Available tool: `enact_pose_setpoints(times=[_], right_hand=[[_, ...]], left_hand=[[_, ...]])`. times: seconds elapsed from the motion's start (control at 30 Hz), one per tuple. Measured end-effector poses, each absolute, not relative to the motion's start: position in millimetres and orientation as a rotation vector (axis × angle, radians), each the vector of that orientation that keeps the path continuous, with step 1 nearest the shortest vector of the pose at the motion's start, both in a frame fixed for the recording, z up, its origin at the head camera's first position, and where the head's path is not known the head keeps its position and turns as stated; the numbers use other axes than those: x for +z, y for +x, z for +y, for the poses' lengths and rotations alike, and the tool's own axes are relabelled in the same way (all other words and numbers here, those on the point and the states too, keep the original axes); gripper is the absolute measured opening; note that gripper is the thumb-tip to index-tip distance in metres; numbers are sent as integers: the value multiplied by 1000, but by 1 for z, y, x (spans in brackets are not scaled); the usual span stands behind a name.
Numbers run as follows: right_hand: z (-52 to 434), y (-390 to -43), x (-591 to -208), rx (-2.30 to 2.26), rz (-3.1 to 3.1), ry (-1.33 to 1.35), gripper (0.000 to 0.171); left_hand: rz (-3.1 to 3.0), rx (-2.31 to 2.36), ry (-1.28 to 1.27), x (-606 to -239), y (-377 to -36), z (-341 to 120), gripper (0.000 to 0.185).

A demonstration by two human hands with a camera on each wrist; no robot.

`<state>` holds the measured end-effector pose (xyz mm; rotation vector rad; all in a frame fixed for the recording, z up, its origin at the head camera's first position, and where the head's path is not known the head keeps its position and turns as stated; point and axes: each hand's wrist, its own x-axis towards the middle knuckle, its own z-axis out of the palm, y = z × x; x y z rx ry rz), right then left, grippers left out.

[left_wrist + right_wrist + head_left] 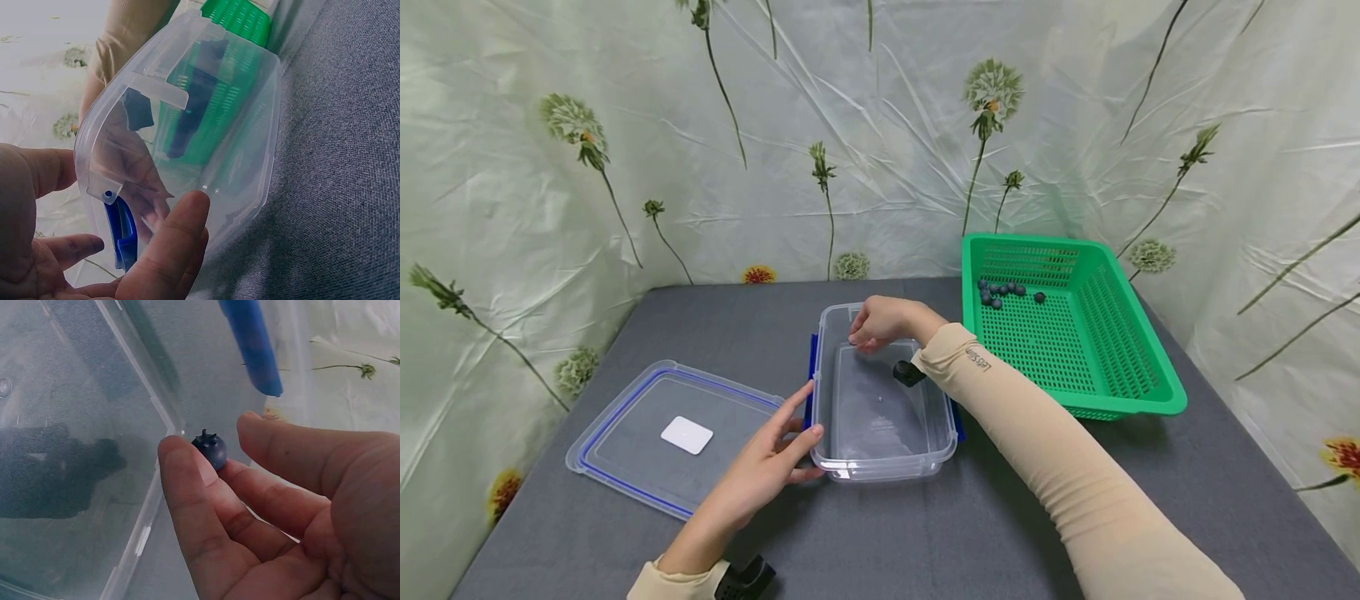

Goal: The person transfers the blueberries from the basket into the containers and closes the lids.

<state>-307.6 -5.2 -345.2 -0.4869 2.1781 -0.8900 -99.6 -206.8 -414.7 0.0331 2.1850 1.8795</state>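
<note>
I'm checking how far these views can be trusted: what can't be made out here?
- Head view: the blueberry is hidden by the right hand over the clear container.
- Right wrist view: the blueberry sits among the fingers; whether the thumb touches it is unclear.
- Head view: the berries in the green basket are too small to count surely.
- Left wrist view: the left hand is cut off by the frame edge.

A grey fabric-covered bench (925, 542) stands against pale, creased cloth walls (880, 142) printed with dandelion-like flowers on long stems; the light is soft and even.
</note>
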Motion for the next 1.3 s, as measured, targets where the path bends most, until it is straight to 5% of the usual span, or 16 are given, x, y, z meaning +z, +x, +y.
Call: enact_pose_setpoints(times=[1.3], right_hand=[[68, -328, -304, -1195, 2061, -457, 43]], left_hand=[[2188, 1909, 24, -415, -98, -204, 69]])
